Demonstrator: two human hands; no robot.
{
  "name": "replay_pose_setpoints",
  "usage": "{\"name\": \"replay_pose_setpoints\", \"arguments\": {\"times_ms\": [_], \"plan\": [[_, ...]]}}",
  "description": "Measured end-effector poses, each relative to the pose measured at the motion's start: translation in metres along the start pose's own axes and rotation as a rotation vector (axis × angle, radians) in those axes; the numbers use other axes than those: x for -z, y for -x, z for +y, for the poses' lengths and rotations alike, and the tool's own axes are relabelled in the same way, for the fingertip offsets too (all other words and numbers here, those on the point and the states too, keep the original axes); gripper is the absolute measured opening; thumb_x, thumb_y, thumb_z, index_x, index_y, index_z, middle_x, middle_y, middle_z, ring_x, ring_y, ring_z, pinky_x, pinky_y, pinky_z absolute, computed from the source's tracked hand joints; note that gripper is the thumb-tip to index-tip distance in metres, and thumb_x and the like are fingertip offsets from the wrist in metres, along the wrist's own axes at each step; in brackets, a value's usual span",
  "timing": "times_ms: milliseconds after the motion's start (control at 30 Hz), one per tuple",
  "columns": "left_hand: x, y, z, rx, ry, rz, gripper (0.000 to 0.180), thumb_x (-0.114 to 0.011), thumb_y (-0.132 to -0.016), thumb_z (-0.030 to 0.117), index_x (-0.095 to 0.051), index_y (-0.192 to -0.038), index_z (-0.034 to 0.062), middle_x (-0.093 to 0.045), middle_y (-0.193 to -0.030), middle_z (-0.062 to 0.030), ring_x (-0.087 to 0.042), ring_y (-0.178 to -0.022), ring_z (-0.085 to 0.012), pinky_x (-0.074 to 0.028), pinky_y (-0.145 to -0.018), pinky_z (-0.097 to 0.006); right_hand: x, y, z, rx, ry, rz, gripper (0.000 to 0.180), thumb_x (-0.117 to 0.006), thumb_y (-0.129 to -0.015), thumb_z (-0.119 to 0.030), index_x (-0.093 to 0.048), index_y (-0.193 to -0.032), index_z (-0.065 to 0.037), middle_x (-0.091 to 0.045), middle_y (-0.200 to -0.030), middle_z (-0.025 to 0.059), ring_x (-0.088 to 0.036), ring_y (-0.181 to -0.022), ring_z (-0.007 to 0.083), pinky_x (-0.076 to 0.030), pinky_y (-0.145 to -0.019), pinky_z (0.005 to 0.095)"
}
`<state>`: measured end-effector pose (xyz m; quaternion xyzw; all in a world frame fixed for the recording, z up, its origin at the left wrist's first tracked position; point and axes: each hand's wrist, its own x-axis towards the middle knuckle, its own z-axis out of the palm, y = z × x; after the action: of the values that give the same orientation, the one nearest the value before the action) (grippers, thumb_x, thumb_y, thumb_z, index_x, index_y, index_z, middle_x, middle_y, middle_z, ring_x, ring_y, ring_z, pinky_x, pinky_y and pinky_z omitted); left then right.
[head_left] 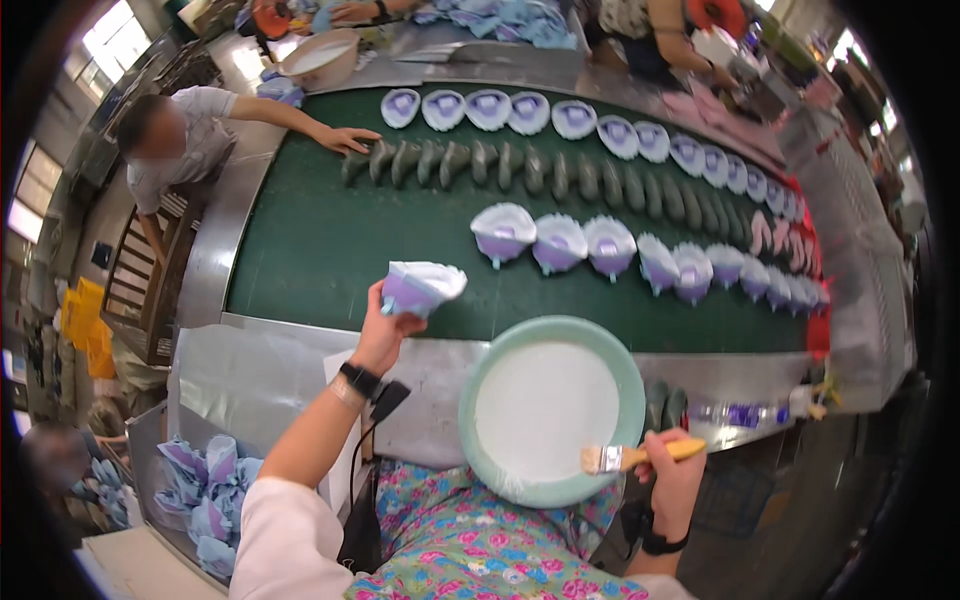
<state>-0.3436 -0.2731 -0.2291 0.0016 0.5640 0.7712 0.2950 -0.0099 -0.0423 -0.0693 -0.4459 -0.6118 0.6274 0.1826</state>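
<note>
My left hand is closed round a lavender shoe upper, its white rim tilted up, held over the near edge of the green belt. In my right hand is a paintbrush with a wooden handle. Its pale bristles hang over the right side of a light green basin of white liquid. Ahead on the belt runs a row of similar lavender uppers. Past them lie a row of dark, curved shoe parts and a far row of lavender-and-white pieces.
At the left, a person reaches a hand to the dark row's end. Blue and lavender uppers are heaped in a bin at lower left. Right of the basin are two dark pieces and a clear bottle. Other people work across the belt.
</note>
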Motion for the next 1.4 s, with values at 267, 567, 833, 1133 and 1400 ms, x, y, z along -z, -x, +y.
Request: {"name": "replay_pose_setpoints", "arguments": {"times_ms": [267, 567, 833, 1133, 1400], "plan": [[-0.007, -0.159, -0.067, 0.077, 0.312, 0.097, 0.071, -0.046, -0.089, -0.005, -0.012, -0.146, 0.0215, -0.038, -0.137, -0.0157, -0.055, -0.112, -0.0343, -0.053, -0.088, -0.047, -0.015, -0.011, -0.027, -0.051, 0.224, -0.065, 0.016, -0.062, -0.09, -0.014, -0.063, -0.084, 0.0, -0.06, -0.068, 0.0035, -0.052, -0.056, 0.0078, -0.04, -0.051, 0.0203], [0.073, 0.099, 0.047, 0.098, -0.074, 0.056, 0.053, -0.055, -0.095, 0.025, -0.036, -0.14, 0.005, -0.06, -0.115, -0.0142, -0.061, -0.101, -0.0206, -0.05, -0.086, -0.033, -0.024, -0.001, -0.056, 0.5, 0.282, 0.074, 0.048, -0.046, -0.099, -0.034, -0.057, -0.075, 0.006, -0.061, -0.077, 0.014, -0.058, -0.073, 0.0223, -0.048, -0.075, 0.0345], [0.24, 0.461, 0.047, -0.046, -1.439, 1.578, 0.053, -0.067, -0.082, 0.034, -0.053, -0.12, -0.0003, -0.061, -0.111, -0.0224, -0.054, -0.106, -0.0392, -0.039, -0.094, -0.047, -0.026, -0.019, -0.063, 0.352, 0.131, -0.329, 0.047, -0.043, -0.1, -0.039, -0.054, -0.083, 0.004, -0.062, -0.093, 0.0186, -0.057, -0.075, 0.0206, -0.048, -0.073, 0.0314], [0.279, 0.504, -0.017, 0.134, -1.228, 1.765, 0.084, -0.067, -0.079, 0.048, -0.033, -0.14, 0.0018, -0.042, -0.135, -0.0291, -0.033, -0.13, -0.043, -0.028, -0.108, -0.046, -0.039, 0.0, -0.067, 0.326, 0.064, -0.396, 0.045, -0.047, -0.098, -0.04, -0.059, -0.096, 0.004, -0.065, -0.092, 0.0156, -0.058, -0.073, 0.018, -0.05, -0.067, 0.0279], [0.258, 0.427, -0.019, 0.103, -0.73, 1.638, 0.098, -0.072, -0.075, 0.047, -0.019, -0.144, 0.0044, -0.035, -0.135, -0.0296, -0.04, -0.123, -0.0447, -0.036, -0.102, -0.046, -0.036, 0.001, -0.049, 0.218, 0.068, -0.375, 0.049, -0.048, -0.097, -0.044, -0.063, -0.096, 0.003, -0.064, -0.082, 0.0123, -0.06, -0.072, 0.017, -0.049, -0.061, 0.0275]]}}
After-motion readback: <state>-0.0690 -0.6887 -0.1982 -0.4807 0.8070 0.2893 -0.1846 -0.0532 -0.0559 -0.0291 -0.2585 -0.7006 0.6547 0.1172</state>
